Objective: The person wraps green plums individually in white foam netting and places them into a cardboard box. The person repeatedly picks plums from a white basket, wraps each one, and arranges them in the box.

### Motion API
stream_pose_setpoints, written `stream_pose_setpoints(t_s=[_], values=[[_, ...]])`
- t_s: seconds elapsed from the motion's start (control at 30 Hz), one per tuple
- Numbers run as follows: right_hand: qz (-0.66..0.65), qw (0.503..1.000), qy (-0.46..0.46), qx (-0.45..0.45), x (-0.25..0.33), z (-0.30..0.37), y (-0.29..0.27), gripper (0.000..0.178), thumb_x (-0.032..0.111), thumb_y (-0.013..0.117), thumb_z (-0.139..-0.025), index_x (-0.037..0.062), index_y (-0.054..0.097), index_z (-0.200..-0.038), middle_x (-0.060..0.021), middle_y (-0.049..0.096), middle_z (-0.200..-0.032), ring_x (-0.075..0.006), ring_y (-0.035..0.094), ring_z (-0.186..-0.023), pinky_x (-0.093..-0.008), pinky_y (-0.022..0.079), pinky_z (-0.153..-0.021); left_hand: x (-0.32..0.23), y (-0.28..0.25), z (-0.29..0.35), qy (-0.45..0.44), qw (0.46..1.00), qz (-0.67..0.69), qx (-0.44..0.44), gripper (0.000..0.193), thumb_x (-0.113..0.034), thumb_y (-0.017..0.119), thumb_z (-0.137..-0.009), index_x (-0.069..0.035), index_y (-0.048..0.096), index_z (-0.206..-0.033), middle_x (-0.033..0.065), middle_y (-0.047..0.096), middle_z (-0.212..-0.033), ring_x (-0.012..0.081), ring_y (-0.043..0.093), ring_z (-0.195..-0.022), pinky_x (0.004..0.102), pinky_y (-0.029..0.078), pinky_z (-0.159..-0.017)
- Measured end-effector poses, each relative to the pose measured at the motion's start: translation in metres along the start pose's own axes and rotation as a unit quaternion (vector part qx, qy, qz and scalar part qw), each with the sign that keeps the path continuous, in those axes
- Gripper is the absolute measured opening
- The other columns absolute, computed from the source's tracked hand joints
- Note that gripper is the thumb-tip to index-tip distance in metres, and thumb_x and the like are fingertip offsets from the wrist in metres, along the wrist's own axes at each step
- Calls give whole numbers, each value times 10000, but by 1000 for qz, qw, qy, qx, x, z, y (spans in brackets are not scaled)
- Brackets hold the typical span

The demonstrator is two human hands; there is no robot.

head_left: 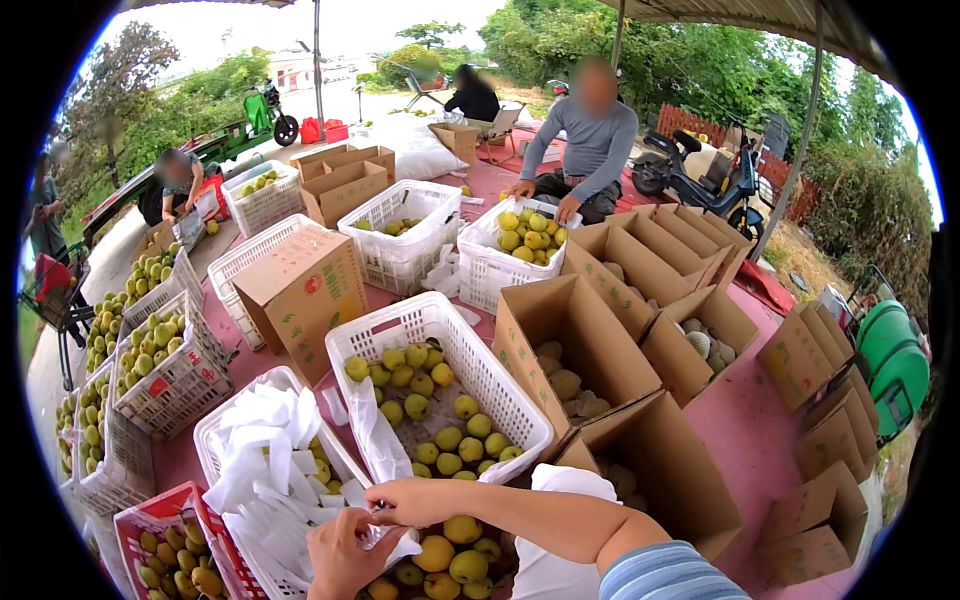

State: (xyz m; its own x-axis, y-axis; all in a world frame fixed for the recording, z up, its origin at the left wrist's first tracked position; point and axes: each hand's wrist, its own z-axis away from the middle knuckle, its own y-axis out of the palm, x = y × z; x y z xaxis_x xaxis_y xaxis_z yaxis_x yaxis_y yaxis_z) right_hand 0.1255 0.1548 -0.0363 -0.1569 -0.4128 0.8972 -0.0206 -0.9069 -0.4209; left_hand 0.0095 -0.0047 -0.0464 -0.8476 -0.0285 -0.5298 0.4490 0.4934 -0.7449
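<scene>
Low in front of me, my left hand and my right hand meet with bent, pinched fingers. A white foam net shows between and just below them; its far part is hidden by my fingers. Left of my hands, a heap of white foam nets fills a white crate, with a few pears beside it. Under my right forearm lie large yellow-green pears. Just beyond, a white plastic crate holds smaller pears and a white liner.
Open cardboard boxes with wrapped fruit stand to the right. A closed carton and pear-filled crates are at left, a red crate near left. Opposite, a person in grey sits by a crate of pears.
</scene>
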Motion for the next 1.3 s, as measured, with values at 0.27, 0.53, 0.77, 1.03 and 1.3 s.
stream_pose_setpoints(t_s=[0.27,0.53,0.77,1.03,1.3], values=[[203,958,-24,-201,16,6,7,207,237,512,-924,40,484,-981,-173,609,-669,-391,601,-657,-484,439,-604,-5,30,14,169,968,-119,141,331,-301,637,-897,-14,631,-1061,117,606,-1148,198,564,-1005,410,471,-880],[130,948,-100,-271,22,1,17,199,227,496,-937,53,446,-1020,-171,620,-696,-399,599,-632,-477,450,-567,-23,-3,-17,-190,760,620,40,346,-109,592,-854,48,506,-1151,86,572,-1065,174,553,-978,321,438,-809],[194,930,-182,-253,26,8,23,232,121,577,-858,36,413,-999,-140,600,-741,-378,600,-657,-445,463,-548,23,7,-1,-149,818,556,-6,362,-276,423,-1008,11,477,-1222,106,568,-1160,173,537,-1039,317,434,-869],[139,931,-217,-259,19,6,42,201,146,580,-878,29,455,-983,-103,591,-754,-326,613,-672,-405,474,-553,30,9,7,-216,802,554,65,452,-339,413,-998,34,498,-1239,127,595,-1166,205,581,-1073,352,442,-940],[101,953,-238,-158,33,0,55,289,123,586,-860,58,437,-1099,-125,608,-877,-351,612,-667,-421,488,-558,4,-18,3,-274,775,568,-32,401,-218,523,-968,14,444,-1286,113,572,-1188,172,568,-1052,327,448,-915]])
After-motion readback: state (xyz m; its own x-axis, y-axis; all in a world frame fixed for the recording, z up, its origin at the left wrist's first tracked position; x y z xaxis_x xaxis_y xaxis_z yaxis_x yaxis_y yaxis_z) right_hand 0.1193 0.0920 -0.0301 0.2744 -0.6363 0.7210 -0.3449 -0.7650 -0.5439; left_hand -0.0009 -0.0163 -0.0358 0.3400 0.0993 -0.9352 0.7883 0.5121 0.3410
